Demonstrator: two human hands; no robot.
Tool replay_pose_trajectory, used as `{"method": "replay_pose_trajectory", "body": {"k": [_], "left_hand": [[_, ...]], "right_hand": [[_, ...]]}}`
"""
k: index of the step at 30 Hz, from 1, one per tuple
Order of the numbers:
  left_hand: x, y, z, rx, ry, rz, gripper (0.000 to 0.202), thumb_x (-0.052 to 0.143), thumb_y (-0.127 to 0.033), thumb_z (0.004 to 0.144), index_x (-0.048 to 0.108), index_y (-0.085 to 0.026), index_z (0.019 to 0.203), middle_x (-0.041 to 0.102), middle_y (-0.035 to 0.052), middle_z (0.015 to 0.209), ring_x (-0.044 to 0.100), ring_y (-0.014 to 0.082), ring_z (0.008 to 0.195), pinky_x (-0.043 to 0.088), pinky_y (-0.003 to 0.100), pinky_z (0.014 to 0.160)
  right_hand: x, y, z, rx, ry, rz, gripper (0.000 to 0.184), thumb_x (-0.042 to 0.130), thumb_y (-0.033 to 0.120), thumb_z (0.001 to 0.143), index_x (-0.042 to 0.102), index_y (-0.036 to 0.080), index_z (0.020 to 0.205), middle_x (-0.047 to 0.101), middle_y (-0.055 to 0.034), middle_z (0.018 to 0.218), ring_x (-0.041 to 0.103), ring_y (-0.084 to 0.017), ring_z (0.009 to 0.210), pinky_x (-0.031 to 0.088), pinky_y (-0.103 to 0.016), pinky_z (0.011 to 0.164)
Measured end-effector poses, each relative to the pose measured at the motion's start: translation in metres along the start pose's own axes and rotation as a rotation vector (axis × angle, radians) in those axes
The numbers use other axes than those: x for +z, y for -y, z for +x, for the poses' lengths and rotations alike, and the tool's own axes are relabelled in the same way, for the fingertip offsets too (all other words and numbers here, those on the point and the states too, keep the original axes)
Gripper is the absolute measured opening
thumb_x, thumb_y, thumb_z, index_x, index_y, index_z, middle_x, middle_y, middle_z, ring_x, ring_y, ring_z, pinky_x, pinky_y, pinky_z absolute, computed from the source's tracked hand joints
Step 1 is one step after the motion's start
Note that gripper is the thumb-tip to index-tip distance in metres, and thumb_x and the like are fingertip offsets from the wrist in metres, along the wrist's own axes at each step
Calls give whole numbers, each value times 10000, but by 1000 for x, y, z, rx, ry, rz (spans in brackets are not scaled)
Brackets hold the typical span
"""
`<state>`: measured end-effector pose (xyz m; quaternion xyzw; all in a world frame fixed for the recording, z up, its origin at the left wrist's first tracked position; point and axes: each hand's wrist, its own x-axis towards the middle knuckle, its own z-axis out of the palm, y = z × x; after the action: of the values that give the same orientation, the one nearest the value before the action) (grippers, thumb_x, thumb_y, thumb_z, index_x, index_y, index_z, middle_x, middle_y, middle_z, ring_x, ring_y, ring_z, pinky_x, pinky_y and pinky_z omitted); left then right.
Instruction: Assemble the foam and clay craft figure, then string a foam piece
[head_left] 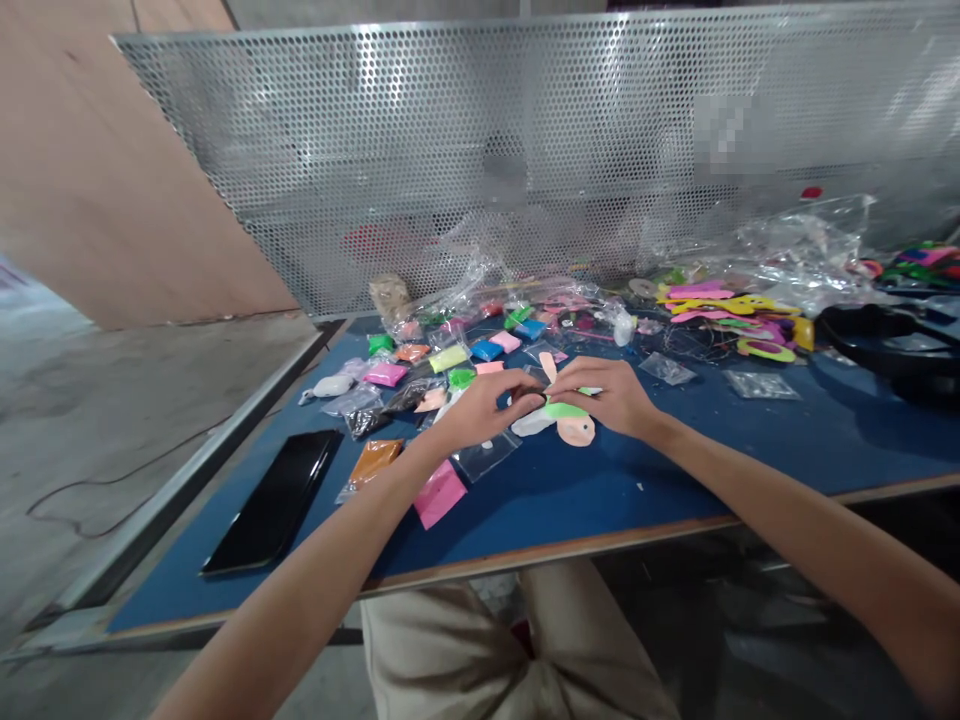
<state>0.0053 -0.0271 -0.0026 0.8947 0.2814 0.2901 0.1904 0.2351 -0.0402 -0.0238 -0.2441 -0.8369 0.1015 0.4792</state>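
Observation:
A flat figure with a peach round part bearing a dark dot (577,431), a green middle and a white rounded part (534,421) lies on the blue table. Above its left side, my left hand (487,402) is closed, thumb and forefinger pinching a small dark piece that looks like modelling clay. My right hand (604,398) reaches over the green part from the other side. Its fingers are pressed together, with their tips meeting those of the left hand at the figure; what they grip is hidden. A peach strip (548,366) sticks out beyond the fingers.
Small packets of coloured clay, such as an orange packet (376,461) and a pink packet (440,494), lie to the left. A black phone (274,500) rests near the left edge. Behind are coloured strips (720,305), clear plastic bags and a perforated metal panel (420,140).

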Motion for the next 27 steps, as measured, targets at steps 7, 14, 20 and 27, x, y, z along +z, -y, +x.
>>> {"method": "replay_pose_trajectory", "body": {"k": [7, 14, 20, 27], "left_hand": [[2, -1, -1, 4, 97, -115, 330, 458, -445, 979, 661, -184, 989, 704, 58, 919, 641, 163, 815, 473, 259, 703], [3, -4, -1, -36, 109, -164, 323, 449, -441, 982, 639, -180, 986, 698, 55, 908, 633, 153, 786, 475, 253, 682], [1, -2, -2, 54, 131, -63, 297, 450, -411, 985, 636, -181, 1007, 696, 66, 924, 640, 161, 805, 490, 273, 715], [-10, 20, -2, 85, 91, 202, 267, 460, -360, 983, 661, -200, 1056, 699, 69, 1018, 639, 184, 907, 482, 310, 812]], "right_hand": [[-3, -5, -1, -99, 6, -25, 161, 658, 311, 897, 750, 317, 1029, 733, -38, 949, 660, -187, 836, 550, -347, 748], [-2, 1, 1, -79, 46, 5, 127, 653, 319, 899, 740, 286, 984, 711, -46, 923, 649, -191, 858, 534, -340, 765], [2, 2, 0, 80, 7, -4, 135, 533, 301, 963, 648, 240, 930, 687, -38, 877, 630, -171, 805, 515, -319, 759], [-13, -6, 1, 138, -54, 3, 172, 516, 314, 967, 661, 231, 1006, 707, -55, 959, 675, -177, 878, 537, -297, 769]]}}
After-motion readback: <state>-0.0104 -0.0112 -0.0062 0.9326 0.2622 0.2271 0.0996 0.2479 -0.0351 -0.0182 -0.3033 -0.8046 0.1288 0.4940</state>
